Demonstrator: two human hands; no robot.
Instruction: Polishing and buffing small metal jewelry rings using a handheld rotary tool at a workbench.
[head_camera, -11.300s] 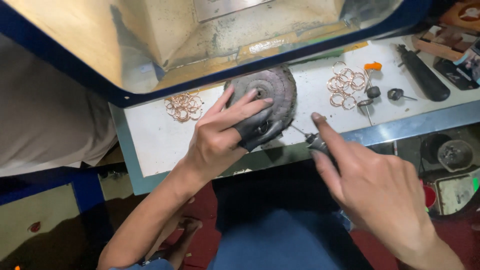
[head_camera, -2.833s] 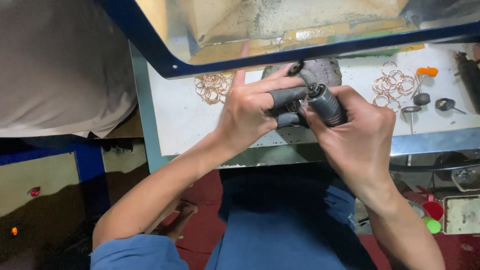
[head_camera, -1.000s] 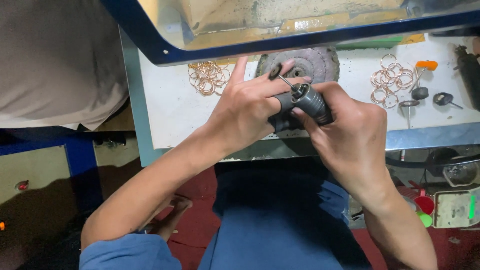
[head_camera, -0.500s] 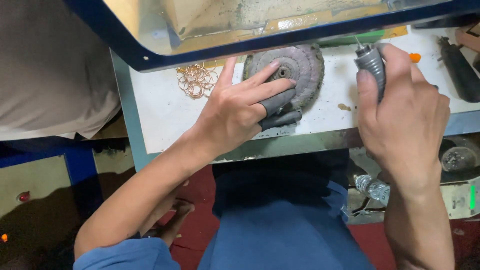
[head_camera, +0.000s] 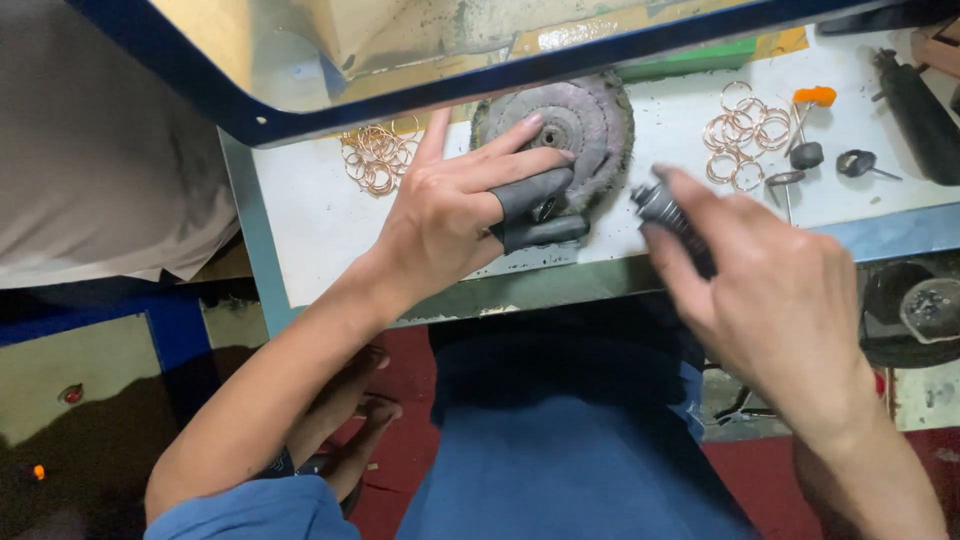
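1. Grey buffing wheel (head_camera: 580, 125) lies flat at the worktop's (head_camera: 310, 220) far edge, mid-span, partly under the blue-framed hood (head_camera: 420, 95).
2. Left hand (head_camera: 450, 215) rests on the wheel, fingers spread; two wear black sleeves.
3. Right hand (head_camera: 770, 285) is motion-blurred, fingers wrapped around a dark ribbed handpiece (head_camera: 665, 212), probably a rotary tool, just right of the wheel.
4. Copper rings (head_camera: 372, 158) sit left of the wheel; more rings (head_camera: 738, 135) with small bits (head_camera: 806, 155) to the right.
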